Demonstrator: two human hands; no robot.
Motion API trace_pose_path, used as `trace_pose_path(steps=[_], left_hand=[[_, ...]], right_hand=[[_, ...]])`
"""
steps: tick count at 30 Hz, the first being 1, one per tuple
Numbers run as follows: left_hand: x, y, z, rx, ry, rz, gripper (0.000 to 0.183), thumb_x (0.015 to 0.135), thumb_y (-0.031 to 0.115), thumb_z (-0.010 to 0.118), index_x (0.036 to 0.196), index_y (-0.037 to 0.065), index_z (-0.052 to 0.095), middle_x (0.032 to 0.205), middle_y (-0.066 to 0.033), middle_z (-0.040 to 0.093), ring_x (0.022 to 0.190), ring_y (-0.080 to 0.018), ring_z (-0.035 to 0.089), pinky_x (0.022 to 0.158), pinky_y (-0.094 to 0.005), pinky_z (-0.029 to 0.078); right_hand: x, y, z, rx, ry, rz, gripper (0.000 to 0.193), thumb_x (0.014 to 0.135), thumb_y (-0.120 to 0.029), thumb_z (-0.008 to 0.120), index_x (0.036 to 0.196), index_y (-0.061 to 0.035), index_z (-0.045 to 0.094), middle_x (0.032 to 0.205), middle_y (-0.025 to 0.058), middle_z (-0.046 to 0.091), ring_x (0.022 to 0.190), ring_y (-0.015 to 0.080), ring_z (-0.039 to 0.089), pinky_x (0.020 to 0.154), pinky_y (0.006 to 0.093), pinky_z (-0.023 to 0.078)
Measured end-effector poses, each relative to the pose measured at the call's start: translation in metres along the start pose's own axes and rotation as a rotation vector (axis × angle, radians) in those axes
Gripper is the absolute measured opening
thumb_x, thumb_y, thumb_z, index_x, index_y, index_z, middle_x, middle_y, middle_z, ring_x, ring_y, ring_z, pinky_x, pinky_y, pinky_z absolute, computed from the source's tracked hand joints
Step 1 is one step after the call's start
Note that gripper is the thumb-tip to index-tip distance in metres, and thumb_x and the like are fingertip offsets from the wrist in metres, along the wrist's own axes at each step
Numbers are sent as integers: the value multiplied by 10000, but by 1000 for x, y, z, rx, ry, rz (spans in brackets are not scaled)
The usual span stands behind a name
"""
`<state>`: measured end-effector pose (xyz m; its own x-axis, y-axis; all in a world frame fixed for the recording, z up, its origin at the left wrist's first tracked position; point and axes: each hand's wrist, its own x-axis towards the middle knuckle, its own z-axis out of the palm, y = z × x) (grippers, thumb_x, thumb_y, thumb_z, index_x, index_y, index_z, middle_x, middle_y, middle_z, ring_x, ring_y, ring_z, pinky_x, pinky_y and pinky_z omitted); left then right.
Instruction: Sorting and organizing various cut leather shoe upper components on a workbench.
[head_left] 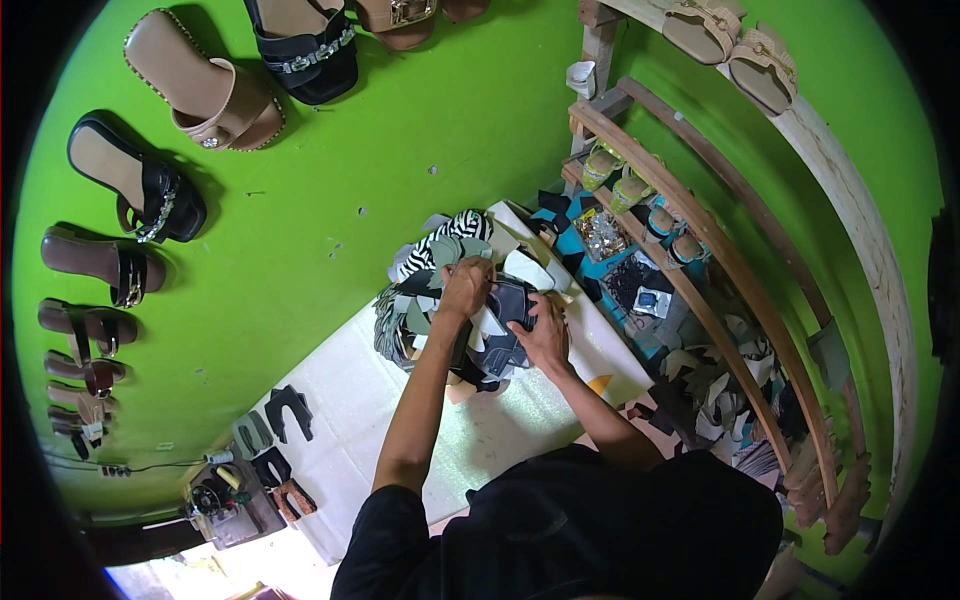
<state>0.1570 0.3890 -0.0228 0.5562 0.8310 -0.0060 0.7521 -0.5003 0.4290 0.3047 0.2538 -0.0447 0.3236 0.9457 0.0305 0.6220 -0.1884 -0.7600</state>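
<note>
Curling left fingers (480, 270) over a heap of cut pieces (458, 248); cannot tell whether grasping any. Spreading right fingers (541, 307), released, across dark pieces (512, 300) between both sets of fingers. Can see zebra-striped material (468, 226) just beyond the left fingers, grey-green strips (386, 325) to their left, and a white surface (345, 375) beneath the heap, extending well leftward.

Pile of scraps (460, 249) on the surface (345, 365), between wall (350, 150) and rack (840, 158)
Left hand (466, 290) and right hand (543, 335) are at the pile; cutouts (291, 413) lie at the surface's left end. Sandals (185, 85) hang along the wall, left; shoes (629, 192) sit on the rack, right.
</note>
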Motion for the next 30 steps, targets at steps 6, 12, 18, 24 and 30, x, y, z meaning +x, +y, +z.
trace_pose_path(steps=[6, 12, 18, 24, 30], left_hand=[[-9, 27, -49, -148, 30, 30, 127, 820, 148, 707, 889, 116, 605, 858, -44, 670, 911, -278, 628, 808, -461, 319], [-21, 34, -94, -524, 248, 135, 163, 825, 26, 712, 866, -2, 556, 735, -114, 610, 653, -208, 593, 606, -340, 469], [-52, 57, -154, -506, 336, -30, 169, 854, 53, 714, 925, 7, 567, 752, -44, 602, 739, -105, 575, 655, -272, 473], [-112, 45, -156, -417, 472, -175, 484, 817, 139, 765, 1222, 85, 505, 901, -122, 638, 796, -196, 629, 692, -336, 516], [-196, 28, -99, -833, 573, -352, 434, 826, -17, 683, 1216, 78, 519, 908, -64, 557, 824, -126, 581, 703, -271, 513]], right_hand=[[9, 12, 4, 48, 98, -63, 397, 790, -295, 767, 1035, -19, 621, 957, 136, 601, 937, 325, 563, 855, 438, 426], [25, -2, -18, 305, -28, -140, 281, 842, -209, 724, 991, 0, 606, 868, 128, 646, 778, 252, 623, 717, 364, 488], [33, -57, -65, 503, 8, -282, 186, 901, -111, 656, 1037, 5, 606, 830, 112, 657, 692, 180, 627, 648, 299, 485], [38, -65, -66, 771, -137, -367, 237, 913, -52, 634, 1132, 33, 604, 954, 60, 673, 828, 92, 612, 740, 246, 495], [-1, -57, -40, 857, -384, -304, 343, 935, -25, 584, 1271, 32, 545, 1041, 93, 670, 893, 105, 627, 797, 227, 486]])
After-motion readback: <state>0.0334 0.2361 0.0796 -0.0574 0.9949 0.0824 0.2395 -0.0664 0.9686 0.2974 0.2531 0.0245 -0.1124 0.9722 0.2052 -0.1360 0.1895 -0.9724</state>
